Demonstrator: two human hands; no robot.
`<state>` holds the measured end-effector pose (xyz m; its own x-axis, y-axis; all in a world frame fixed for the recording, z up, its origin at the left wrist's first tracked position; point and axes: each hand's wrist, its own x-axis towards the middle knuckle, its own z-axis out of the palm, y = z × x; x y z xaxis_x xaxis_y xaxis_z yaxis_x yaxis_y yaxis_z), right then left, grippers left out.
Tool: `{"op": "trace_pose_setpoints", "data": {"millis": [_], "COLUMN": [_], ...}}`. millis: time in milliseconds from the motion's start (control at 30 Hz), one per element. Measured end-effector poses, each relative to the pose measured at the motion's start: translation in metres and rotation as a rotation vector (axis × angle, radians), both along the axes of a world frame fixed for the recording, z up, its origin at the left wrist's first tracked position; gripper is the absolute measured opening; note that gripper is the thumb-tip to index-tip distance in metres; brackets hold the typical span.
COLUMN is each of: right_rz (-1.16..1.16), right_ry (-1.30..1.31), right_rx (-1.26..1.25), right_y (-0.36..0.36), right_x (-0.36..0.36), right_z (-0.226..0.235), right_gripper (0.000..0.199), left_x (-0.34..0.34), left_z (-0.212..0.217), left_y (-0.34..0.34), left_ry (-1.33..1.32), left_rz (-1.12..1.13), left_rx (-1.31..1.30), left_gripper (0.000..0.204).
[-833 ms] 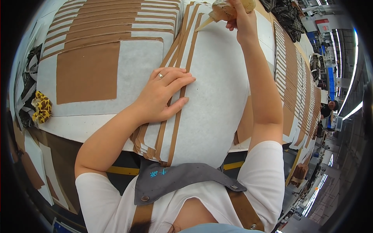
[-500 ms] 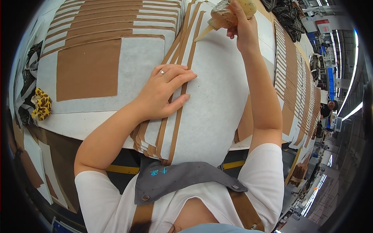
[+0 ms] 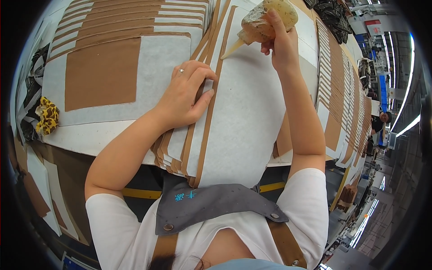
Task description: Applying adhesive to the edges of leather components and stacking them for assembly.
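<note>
My right hand (image 3: 283, 49) is closed around a translucent, yellowish glue bottle (image 3: 265, 22) with a long, pale nozzle. The nozzle's tip meets the brown edge strip on the left side of a long white panel (image 3: 247, 117), or is just above it. My left hand (image 3: 189, 92) rests at that same edge, nearer to me than the nozzle. Its fingers are bent and its thumb stands apart, the tips touching the brown strip. Beneath the top panel several more brown-edged panels (image 3: 180, 153) lie fanned out to the left.
At the left, overlapping white panels with brown patches (image 3: 103, 76) cover the table (image 3: 99, 137). A yellow-and-brown patterned cloth bundle (image 3: 47, 116) lies at the left edge. More striped panels (image 3: 333, 81) run along the right. Black plastic bundles (image 3: 330, 20) sit at the far right.
The nozzle has moved down along the brown strip toward me, with the bottle tilting along. My left hand has shifted left, and its outstretched fingers have bent at the edge.
</note>
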<state>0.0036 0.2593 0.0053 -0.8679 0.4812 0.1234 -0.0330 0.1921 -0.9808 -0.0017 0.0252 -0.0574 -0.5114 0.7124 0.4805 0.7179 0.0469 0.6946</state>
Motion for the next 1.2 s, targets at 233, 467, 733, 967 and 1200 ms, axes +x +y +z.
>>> {"op": "trace_pose_setpoints", "data": {"millis": [233,467,733,967,1200], "right_rz": [0.009,0.037,0.083,0.064,0.054], "right_ry": [-0.027,-0.048,-0.064,-0.093,-0.12], "right_rx": [-0.02,-0.031,-0.103,-0.159,-0.204], "right_y": [-0.019,-0.038,-0.058,-0.075,-0.095], "right_x": [0.024,0.047,0.073,0.097,0.126], "right_z": [0.0,0.002,0.006,0.002,0.0], "right_gripper": [0.046,0.045,0.044,0.051,0.056], "left_x": [0.0,-0.002,-0.003,-0.003,-0.003], "left_z": [-0.005,-0.006,-0.008,-0.012,-0.014], "left_y": [0.001,0.002,0.002,0.003,0.003], "left_ry": [-0.049,-0.041,-0.011,0.018,0.08], "left_rz": [0.051,0.058,0.07,0.064,0.102], "left_rx": [0.007,0.025,0.022,0.043,0.067], "left_gripper": [0.023,0.021,0.022,0.02,0.021]}}
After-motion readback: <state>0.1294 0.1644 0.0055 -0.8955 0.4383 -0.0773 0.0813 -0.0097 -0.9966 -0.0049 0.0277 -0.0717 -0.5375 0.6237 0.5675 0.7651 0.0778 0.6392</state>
